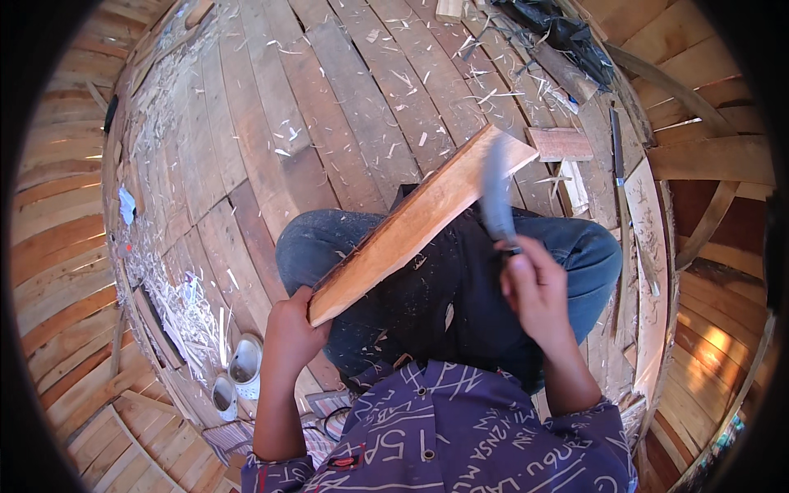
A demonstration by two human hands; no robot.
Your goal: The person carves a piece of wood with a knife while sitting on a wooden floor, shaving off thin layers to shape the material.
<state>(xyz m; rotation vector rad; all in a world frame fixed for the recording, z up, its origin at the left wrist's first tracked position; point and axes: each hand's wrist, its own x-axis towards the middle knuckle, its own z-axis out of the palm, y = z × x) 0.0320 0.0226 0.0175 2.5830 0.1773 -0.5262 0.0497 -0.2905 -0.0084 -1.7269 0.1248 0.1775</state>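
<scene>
Head view: holding with the left hand point(292, 333), at eight o'clock, the near end of a pale board point(403, 234), slanting across the lap point(444, 304) from eight toward two o'clock. Gripping with the right hand point(532, 287), near four o'clock, the handle of a curved knife point(495, 193), blurred over the board's far end; cannot tell if touching.

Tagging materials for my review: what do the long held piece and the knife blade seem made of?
Long piece: wood, apparently unfinished; pale tan face, browner, rougher-looking edge. Knife blade: likely metal, from its grey colour and thin shape; blur leaves its finish unclear.
</scene>
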